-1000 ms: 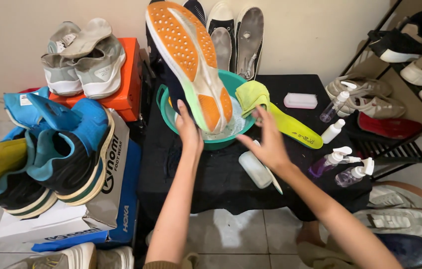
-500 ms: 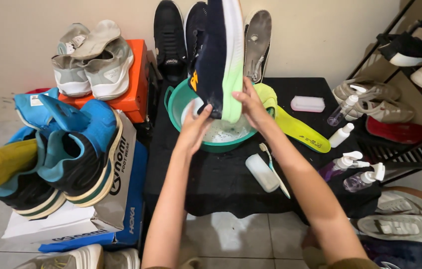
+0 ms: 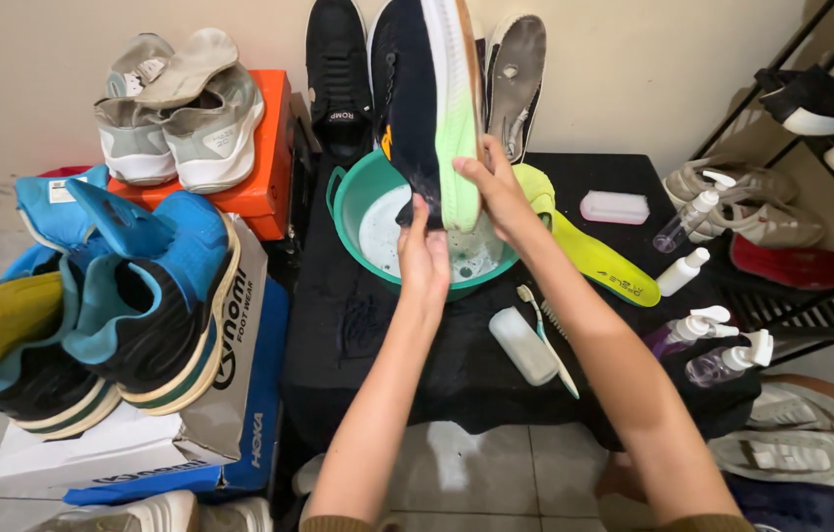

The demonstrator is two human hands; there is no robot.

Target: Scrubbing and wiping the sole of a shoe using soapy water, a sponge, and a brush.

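A dark navy running shoe (image 3: 417, 108) with a white-to-green sole is held upright, toe down, over a teal basin (image 3: 348, 212) of soapy water on a black-covered table (image 3: 378, 325). My left hand (image 3: 424, 254) grips the shoe's lower toe end. My right hand (image 3: 496, 187) clasps its green sole edge on the right side. Behind the right hand, a neon yellow insole (image 3: 599, 258) lies on the table, one end leaning on the basin's rim.
A toothbrush (image 3: 547, 337) and a white brush (image 3: 523, 345) lie before the basin; a white soap block (image 3: 614, 207) and spray bottles (image 3: 722, 340) sit right. Shoes on boxes (image 3: 141, 296) crowd the left, a shoe rack (image 3: 811, 197) the right, dark shoes (image 3: 338, 69) lean on the wall.
The shoe has turned from sole-up showing its orange bottom to upright on its side edge. Both hands have shifted to the shoe's lower end over the basin.
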